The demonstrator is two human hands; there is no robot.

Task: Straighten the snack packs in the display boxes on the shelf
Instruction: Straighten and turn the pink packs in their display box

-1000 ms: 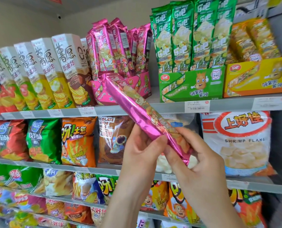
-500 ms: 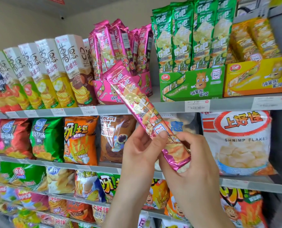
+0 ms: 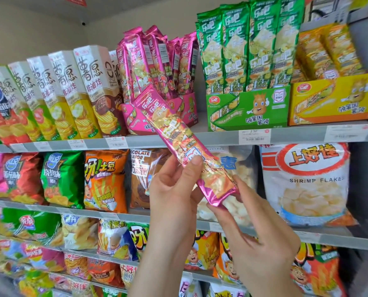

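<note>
A long pink snack pack slants in front of the shelf, top end up-left near the pink display box. My left hand pinches its lower half, thumb on the front. My right hand holds its bottom end from the right with the fingertips. Several more pink packs stand leaning in the pink box. Green packs stand upright in the green display box. Yellow packs lean in the yellow display box.
Tall chip cartons line the top shelf's left part. Price tags run along the grey shelf edge. Crisp bags and a large white shrimp flakes bag fill the shelf below; more bags sit lower down.
The pink pack has been turned so its printed front faces me. Its top end has risen toward the pink box. Both hands stay on its lower end.
</note>
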